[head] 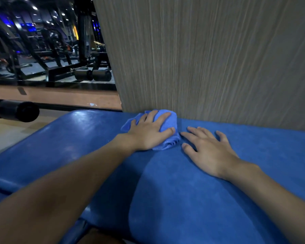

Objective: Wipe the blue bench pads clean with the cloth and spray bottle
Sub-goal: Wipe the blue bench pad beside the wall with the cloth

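Note:
A blue bench pad (192, 191) fills the lower part of the head view and runs up to a grey wood-grain wall. A crumpled blue cloth (167, 143) lies on the pad's far edge, right against the wall's corner. My left hand (148, 132) presses flat on the cloth, fingers spread over it. Just to the right, my right hand (208, 147) rests flat on the bare pad, fingers straight, its fingertips close to the cloth. No spray bottle is in view.
The grey wall panel (209, 59) stands directly behind the pad. To its left a mirror (42, 50) reflects black gym machines. A black foam roller (16, 110) sticks out at the left, above a second blue pad (0, 180).

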Tool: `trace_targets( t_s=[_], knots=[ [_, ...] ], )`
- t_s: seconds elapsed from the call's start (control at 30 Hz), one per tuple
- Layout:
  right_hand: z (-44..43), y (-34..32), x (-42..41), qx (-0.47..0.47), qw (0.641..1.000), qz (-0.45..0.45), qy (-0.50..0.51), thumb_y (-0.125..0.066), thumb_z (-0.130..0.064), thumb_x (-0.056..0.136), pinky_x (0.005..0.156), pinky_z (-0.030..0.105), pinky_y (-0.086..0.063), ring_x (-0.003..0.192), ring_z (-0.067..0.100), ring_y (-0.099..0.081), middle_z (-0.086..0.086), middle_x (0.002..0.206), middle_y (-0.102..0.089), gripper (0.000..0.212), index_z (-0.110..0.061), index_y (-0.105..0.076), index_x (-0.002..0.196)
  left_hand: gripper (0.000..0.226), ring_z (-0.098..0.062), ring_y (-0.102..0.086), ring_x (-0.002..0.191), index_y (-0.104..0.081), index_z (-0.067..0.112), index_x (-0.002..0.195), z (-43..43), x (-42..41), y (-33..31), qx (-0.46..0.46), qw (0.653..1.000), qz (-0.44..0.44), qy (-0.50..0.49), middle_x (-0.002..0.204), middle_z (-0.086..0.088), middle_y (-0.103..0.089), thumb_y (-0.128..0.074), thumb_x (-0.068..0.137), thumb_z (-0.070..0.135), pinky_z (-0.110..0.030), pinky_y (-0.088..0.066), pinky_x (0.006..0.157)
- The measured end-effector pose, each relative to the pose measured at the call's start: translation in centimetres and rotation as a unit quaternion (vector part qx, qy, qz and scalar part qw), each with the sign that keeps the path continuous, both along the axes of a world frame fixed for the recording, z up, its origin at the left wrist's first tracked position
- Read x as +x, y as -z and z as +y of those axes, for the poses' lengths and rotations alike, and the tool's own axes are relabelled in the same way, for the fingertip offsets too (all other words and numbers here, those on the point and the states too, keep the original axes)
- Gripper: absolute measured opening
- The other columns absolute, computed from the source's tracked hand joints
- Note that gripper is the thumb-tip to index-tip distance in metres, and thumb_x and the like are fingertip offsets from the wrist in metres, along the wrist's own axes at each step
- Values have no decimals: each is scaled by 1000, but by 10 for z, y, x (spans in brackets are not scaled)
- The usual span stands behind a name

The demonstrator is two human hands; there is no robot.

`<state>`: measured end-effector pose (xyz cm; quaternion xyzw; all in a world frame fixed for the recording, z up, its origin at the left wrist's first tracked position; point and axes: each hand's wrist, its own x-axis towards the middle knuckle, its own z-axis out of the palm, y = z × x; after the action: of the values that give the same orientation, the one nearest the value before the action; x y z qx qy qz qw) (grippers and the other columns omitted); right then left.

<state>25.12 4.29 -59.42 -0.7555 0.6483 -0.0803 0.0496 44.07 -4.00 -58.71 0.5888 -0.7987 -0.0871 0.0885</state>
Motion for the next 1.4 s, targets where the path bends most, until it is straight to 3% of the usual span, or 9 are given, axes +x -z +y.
trace_targets(
  t_s=[0.2, 0.43, 0.67, 0.77, 0.87, 1.07, 1.23, 1.4],
  knots=[
    [1, 1, -2, -1, 1000, -13, 1, -21, -53, 101, 121, 50, 0, 150, 7, -3, -16, 163, -13, 53, -40, -24, 152, 66, -23, -6, 152, -11, 51, 153, -14, -2, 3, -9, 1000, 0, 0, 166, 7, -4, -32, 93, 70, -52, -6, 120],
    [5, -3, -1, 11, 1000, -12, 3, -22, -53, 101, 121, 51, -1, 150, 8, -7, -15, 163, -15, 52, -41, -26, 152, 91, -17, -3, 152, -7, 54, 152, 88, 40, 2, -12, 999, -12, 37, 166, 7, -3, -8, 66, 83, -51, -9, 120],
    [11, -14, 4, 40, 999, 37, 1, -19, -50, 104, 119, 56, 0, 151, 11, -6, -11, 165, -12, 53, -36, -23, 154, 79, -17, 0, 153, 14, 65, 141, 164, 90, 5, -46, 994, -58, 82, 166, 6, -1, 7, 68, 94, -47, -14, 120],
    [5, -21, 7, 34, 997, 75, 0, -23, -47, 104, 116, 61, 3, 151, 14, -9, -11, 162, -18, 51, -35, -27, 153, 85, -15, 1, 152, 3, 55, 151, 154, 87, 5, -41, 995, -56, 70, 164, 9, -3, -6, 73, 86, -49, -13, 120],
    [-5, -21, 16, 21, 1000, 11, -11, -30, -47, 103, 118, 59, 0, 151, 11, -10, -12, 163, -20, 51, -35, -28, 152, 89, -12, 0, 150, -2, 54, 152, 128, 75, 1, -11, 998, -32, 48, 164, 11, -3, -8, 67, 82, -50, -9, 120],
    [-15, -1, 29, 16, 1000, 4, -23, -19, -53, 102, 121, 52, 1, 151, 8, -2, -15, 164, -8, 54, -39, -20, 154, 92, -19, -7, 152, -8, 55, 150, 28, 52, 4, -14, 1000, -8, 1, 165, 9, -7, -9, 62, 83, -55, -10, 119],
    [-16, 2, 28, 8, 1000, 1, -20, -19, -55, 100, 121, 50, 1, 151, 6, -1, -17, 164, -8, 55, -41, -19, 153, 67, -24, -11, 150, -11, 51, 152, -34, 34, 5, -24, 999, -10, -22, 164, 7, -9, -31, 90, 72, -54, -10, 119],
    [-14, 0, 28, 8, 1000, -1, -19, -20, -55, 100, 121, 50, 1, 151, 7, -1, -17, 164, -8, 55, -41, -20, 153, 85, -21, -5, 152, -8, 52, 152, -16, 42, 8, -23, 999, -4, -25, 166, 7, -4, -16, 73, 82, -53, -6, 120]
  ],
)
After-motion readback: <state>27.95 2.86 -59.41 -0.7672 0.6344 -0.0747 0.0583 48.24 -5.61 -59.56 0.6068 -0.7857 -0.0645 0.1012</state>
